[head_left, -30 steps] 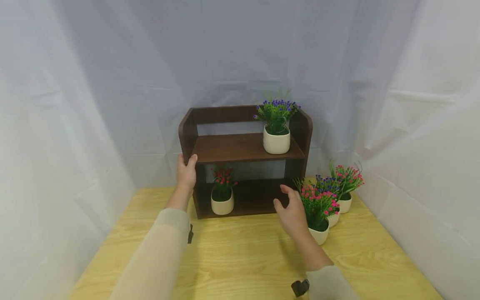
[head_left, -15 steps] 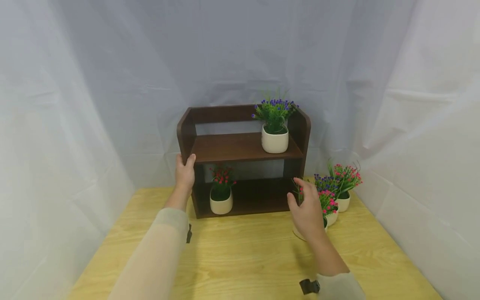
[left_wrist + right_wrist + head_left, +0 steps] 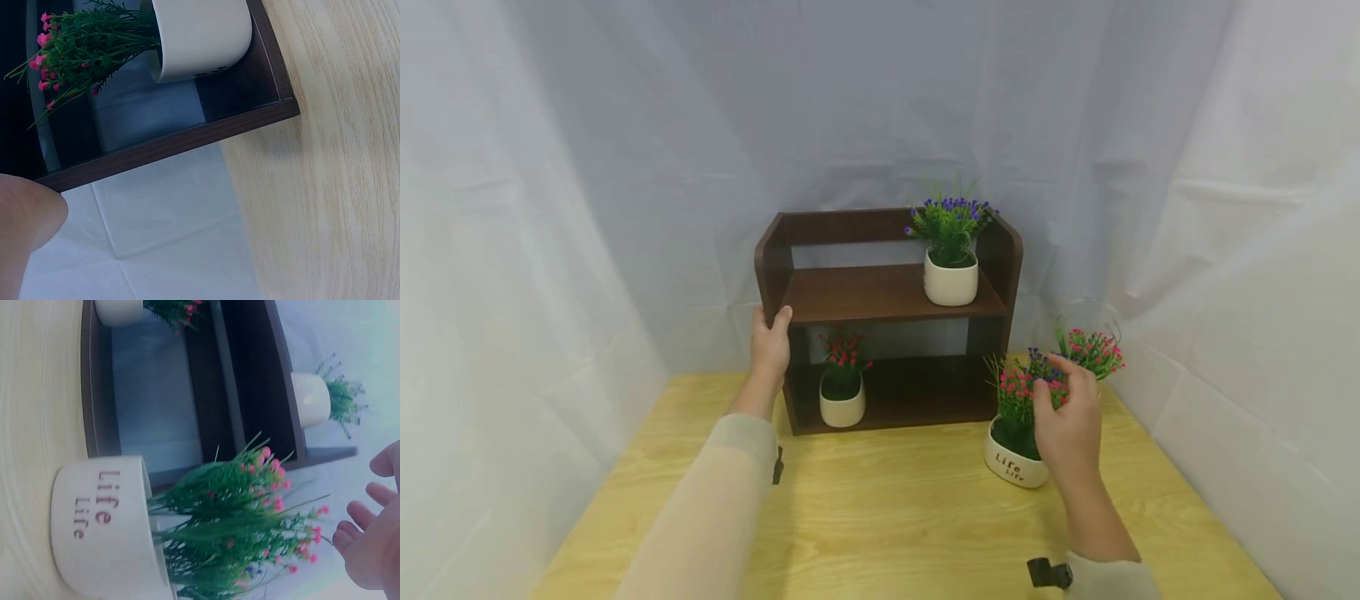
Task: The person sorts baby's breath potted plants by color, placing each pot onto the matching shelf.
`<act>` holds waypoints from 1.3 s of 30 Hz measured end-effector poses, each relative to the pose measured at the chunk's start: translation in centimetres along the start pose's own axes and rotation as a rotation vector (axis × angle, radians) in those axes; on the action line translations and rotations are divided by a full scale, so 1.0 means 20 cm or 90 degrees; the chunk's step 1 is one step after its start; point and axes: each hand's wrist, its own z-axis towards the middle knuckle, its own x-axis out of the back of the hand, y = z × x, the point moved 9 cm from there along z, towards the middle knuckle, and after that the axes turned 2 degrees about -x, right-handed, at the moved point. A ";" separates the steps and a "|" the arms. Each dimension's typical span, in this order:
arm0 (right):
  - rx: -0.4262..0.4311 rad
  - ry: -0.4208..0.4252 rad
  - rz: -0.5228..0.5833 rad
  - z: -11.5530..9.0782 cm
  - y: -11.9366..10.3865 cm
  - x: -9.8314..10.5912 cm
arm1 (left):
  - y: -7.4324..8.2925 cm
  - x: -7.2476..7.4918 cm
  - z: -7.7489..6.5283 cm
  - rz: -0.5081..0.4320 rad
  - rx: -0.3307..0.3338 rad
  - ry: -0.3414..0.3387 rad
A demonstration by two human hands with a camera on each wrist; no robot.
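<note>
A dark brown two-tier wooden shelf (image 3: 850, 296) stands on the table. My left hand (image 3: 770, 346) grips its left side panel, thumb at the front edge. In the left wrist view, part of that hand shows beside the panel. At right, my right hand (image 3: 1071, 425) is raised with fingers loosely bent and nothing in them. It overlaps a pink-flowered artificial plant in a white pot (image 3: 1015, 467) marked "Life". The right wrist view shows the fingertips (image 3: 344, 537) beyond the tips of the pink flowers (image 3: 275, 500). Part of this plant is hidden by the hand in the head view.
A purple-flowered potted plant (image 3: 951, 283) sits on the upper tier at right. A red-flowered one (image 3: 842, 408) sits on the lower tier at left. Behind my right hand are purple flowers (image 3: 1037, 360) and another pink-flowered plant (image 3: 1097, 350). White sheeting (image 3: 880, 108) surrounds the table (image 3: 880, 517).
My right hand has moved right, from in front of the shelf across the nearest pink-flowered plant, so the writing on its pot now shows. My left hand has stayed on the side panel.
</note>
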 end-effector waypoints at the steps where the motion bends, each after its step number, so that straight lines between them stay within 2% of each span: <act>1: -0.003 0.007 0.004 0.00 0.01 0.02 | 0.00 0.00 0.00 -0.001 0.000 0.000; 8: -0.050 0.041 0.017 0.02 0.12 0.12 | 0.00 0.00 0.00 -0.001 0.002 -0.001; 12: -0.068 0.039 0.013 0.02 0.19 0.14 | 0.01 0.00 -0.01 -0.008 0.002 -0.004; 15: -0.096 0.016 0.007 0.01 0.25 0.14 | 0.01 0.01 -0.01 -0.010 0.002 -0.003; 21: -0.177 -0.077 -0.012 -0.03 0.43 0.09 | 0.00 0.01 0.00 -0.012 0.001 0.000; 28: -0.234 -0.126 0.008 -0.06 0.57 0.08 | 0.00 0.01 0.01 -0.011 0.009 0.004; 32: -0.281 -0.178 0.034 -0.09 0.64 0.07 | -0.01 0.00 0.00 -0.001 0.011 0.001; 36: -0.307 -0.185 0.079 -0.09 0.71 0.05 | -0.02 0.00 0.01 -0.001 0.012 -0.002; 39: -0.304 -0.177 0.090 -0.08 0.75 0.03 | -0.01 0.00 0.01 -0.007 0.012 0.000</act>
